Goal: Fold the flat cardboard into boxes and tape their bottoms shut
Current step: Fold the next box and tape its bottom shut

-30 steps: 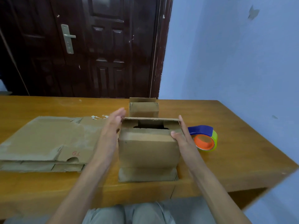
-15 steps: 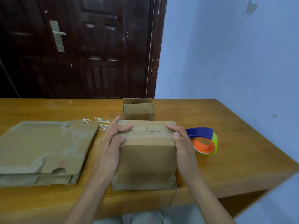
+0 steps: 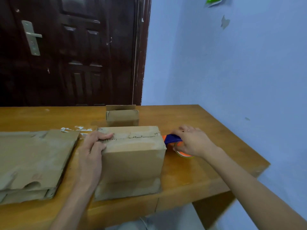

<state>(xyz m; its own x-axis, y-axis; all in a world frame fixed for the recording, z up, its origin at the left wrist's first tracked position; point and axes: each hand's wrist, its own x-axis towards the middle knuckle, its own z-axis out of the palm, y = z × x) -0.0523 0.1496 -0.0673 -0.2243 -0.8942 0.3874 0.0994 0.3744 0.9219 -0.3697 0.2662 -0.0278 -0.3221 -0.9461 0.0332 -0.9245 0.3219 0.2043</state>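
Here, the folded cardboard box [image 3: 132, 156] stood bottom-up near the front edge of the wooden table [image 3: 207, 166], its two bottom flaps closed and meeting along a ragged seam across the top. The left hand [image 3: 93, 151] lay against the box's left side, with its fingers curled over the top left corner and pressing down on the flaps by the seam. Just to the right of the box, the right hand [image 3: 191, 141] was on the tape dispenser [image 3: 172, 139], a blue and orange one with a roll of tape; the fingers were bent around it, though how firmly they held could not be told. To the left of the box, a stack of flat cardboard [image 3: 33, 160] lay on the table, its near edge just beside the left wrist. Behind the box, farther from the person, a smaller open box [image 3: 122, 116] stood upright. Between the flat stack and the box, toward the back, white scraps [image 3: 76, 129] dotted the tabletop.
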